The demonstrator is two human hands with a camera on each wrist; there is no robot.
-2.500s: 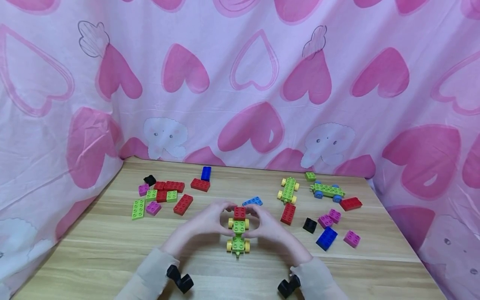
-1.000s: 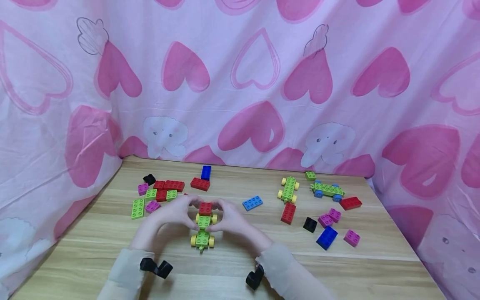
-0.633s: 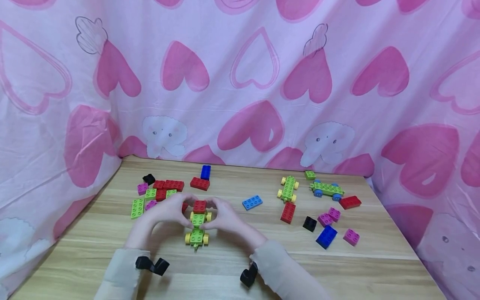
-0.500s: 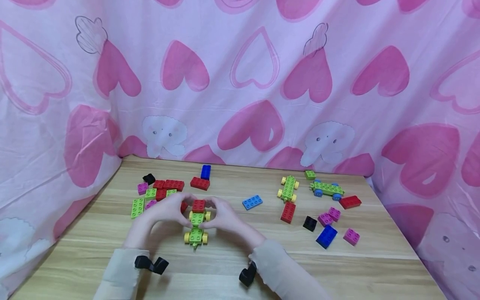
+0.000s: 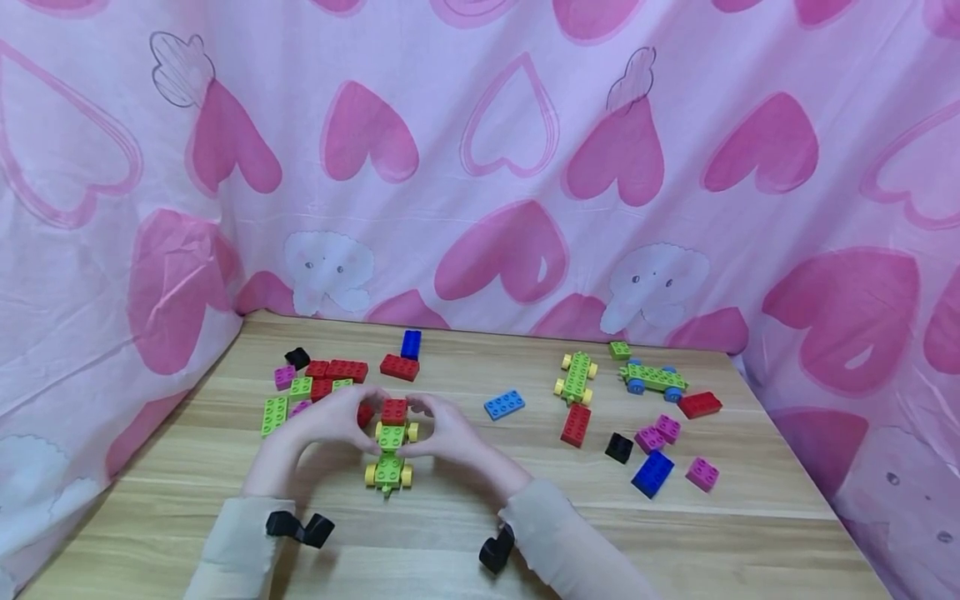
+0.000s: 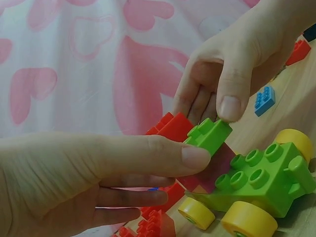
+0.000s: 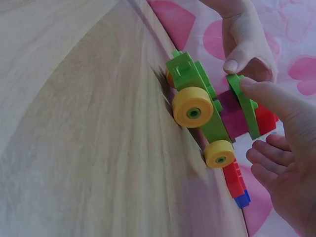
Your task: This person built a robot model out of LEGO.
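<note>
Step in hand, my read: holding the stacked end of the green car (image 5: 388, 472), maybe to seat or shift it. Car was low over the counter (image 5: 405, 550), between both hands; couldn't tell if every wheel touched. Stack from the base up: magenta brick (image 7: 232, 117), green brick (image 7: 249, 109), red brick (image 5: 394, 411). Left hand (image 5: 333, 421) and right hand (image 5: 450, 432) pinched that end from either side, each thumb against the green brick. Lower left fingers (image 6: 132, 197) were off the bricks; index contact mostly hidden. Next move, I'd judge, called for even pressure from both sides, stack kept square, then a clean release. Blue plate (image 5: 504, 405) lay loose to the right, well apart.
</note>
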